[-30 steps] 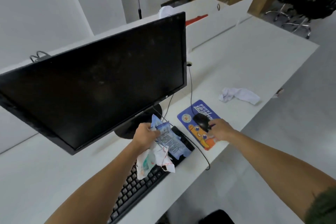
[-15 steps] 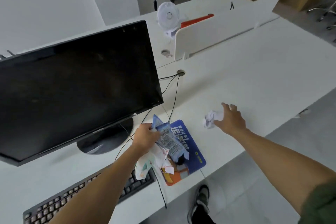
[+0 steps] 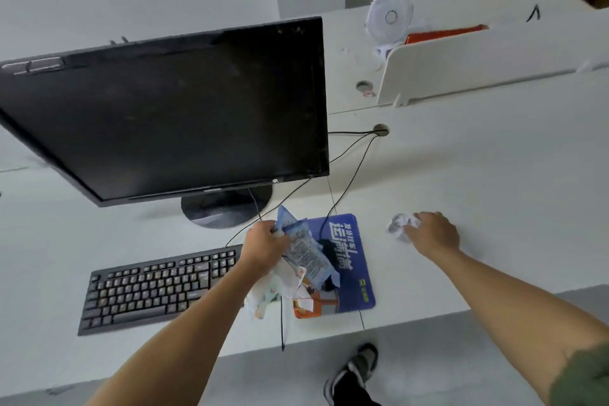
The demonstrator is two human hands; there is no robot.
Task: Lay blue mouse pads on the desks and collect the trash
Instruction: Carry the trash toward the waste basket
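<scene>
As wrappers [image 3: 308, 254] hang, mouse pad [image 3: 357, 277] runs near-to-far.

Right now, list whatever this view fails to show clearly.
- Head view: the left part of the blue mouse pad is covered by the wrappers that the left hand grips.
- Crumpled paper: partly under the right hand; whether the hand grips it is unclear.
- Keyboard legends: too small and blurred.

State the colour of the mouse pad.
Blue mouse pad, white lettering, orange picture at its near end; head view.
</scene>
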